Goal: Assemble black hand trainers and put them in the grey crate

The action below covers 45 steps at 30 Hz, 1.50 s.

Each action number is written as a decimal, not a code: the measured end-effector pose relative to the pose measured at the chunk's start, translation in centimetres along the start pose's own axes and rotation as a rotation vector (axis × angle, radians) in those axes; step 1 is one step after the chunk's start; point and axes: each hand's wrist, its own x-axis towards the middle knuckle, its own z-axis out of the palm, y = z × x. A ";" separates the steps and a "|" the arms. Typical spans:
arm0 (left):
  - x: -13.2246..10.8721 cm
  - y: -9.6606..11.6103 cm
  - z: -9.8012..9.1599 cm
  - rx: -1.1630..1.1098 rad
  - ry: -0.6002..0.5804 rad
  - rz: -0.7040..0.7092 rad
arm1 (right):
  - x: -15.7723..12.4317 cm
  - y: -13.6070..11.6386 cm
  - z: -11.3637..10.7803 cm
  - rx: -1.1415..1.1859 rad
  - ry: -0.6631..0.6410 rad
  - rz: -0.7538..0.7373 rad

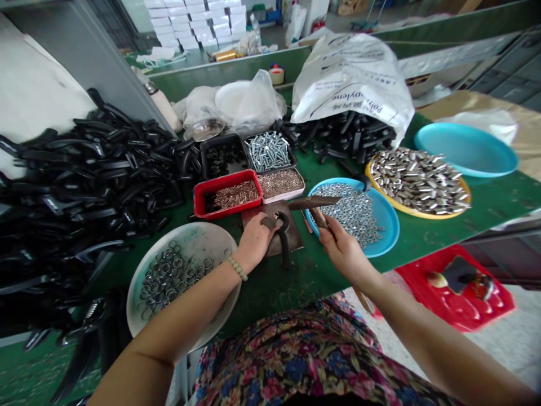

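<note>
My left hand [255, 239] is closed on a black plastic handle part [282, 234] that lies on a brown metal block [291, 231] at the front of the green table [499, 203]. My right hand [338, 242] grips the wooden handle of a small hammer [315, 204], whose dark head sticks out to the left above the block. A blue plate of small nuts [382, 225] sits just right of the hammer. A white plate of metal rings [190, 265] sits under my left forearm.
A big heap of black handles [84, 186] fills the left side. Trays of screws and small parts [249, 169] stand behind the block. A yellow plate of metal sleeves [418, 180], an empty blue plate [465, 149], a white sack [350, 79] and a red bin [460, 287] are on the right.
</note>
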 end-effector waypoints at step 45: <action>6.9 -9.7 -12.3 0.371 -0.032 -0.318 | 4.9 7.7 -3.9 -1.005 0.088 -0.078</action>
